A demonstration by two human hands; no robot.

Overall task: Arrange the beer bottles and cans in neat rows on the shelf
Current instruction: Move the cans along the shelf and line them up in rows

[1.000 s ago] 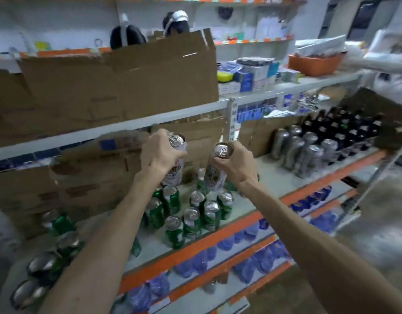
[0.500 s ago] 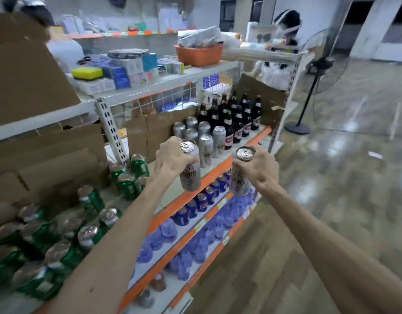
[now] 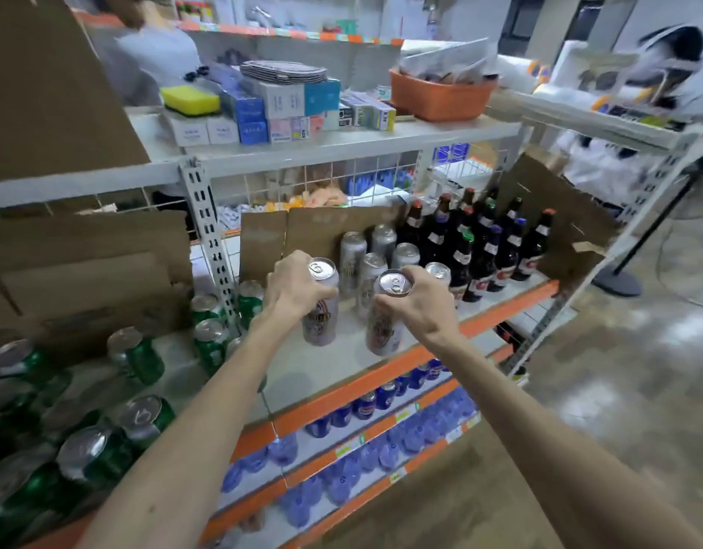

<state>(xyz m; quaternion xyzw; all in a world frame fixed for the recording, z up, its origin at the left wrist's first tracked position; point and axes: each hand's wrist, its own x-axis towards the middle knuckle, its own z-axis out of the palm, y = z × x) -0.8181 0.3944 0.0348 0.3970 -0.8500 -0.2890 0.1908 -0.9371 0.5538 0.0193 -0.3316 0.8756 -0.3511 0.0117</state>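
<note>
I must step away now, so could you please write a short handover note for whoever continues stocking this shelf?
Left hand grips one silver can near its top.
Right hand grips a second silver can likewise.
Both are upright, low over the shelf front, before the standing silver cans; contact with the board is unclear.
Done: dark bottles stand grouped on the right.
Left: set these two in line; straighten the green cans, which sit unevenly on the left.

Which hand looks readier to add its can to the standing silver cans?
Probably the right hand: its can hangs directly before the silver cans; the left hand holds its can further aside.
</note>
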